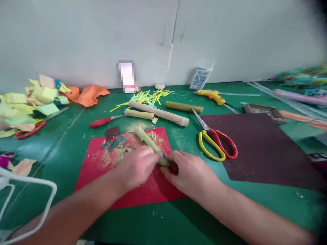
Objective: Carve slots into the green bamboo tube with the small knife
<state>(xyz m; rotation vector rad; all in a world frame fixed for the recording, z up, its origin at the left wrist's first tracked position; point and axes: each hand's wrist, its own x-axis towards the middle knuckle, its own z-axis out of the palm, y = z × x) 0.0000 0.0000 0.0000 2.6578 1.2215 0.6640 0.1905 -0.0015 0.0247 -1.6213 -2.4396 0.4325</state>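
A pale bamboo tube [149, 140] with a notch cut in its side slants over the red sheet [97, 173], which is strewn with shavings and dust. My left hand [140, 165], a little blurred, is closed around the tube's near part. Gripping the near end is my right hand [192, 170], its thumb and fingers closed. A small dark blue bit shows between the fingertips, too small to name. Left of the tube lie scraps of worn sandpaper [117, 143]. Beyond it rest a short bamboo piece [139, 114], a long bamboo tube [163, 114] and a darker tube [184, 107].
Red-and-yellow-handled scissors [217, 144] lie right of my hands, partly over a dark brown sheet [260, 149]. A red-handled tool [102, 121], yellow strips [148, 98] and a yellow glue gun [212, 96] lie farther back. A white wire frame [48, 204] stands at the near left.
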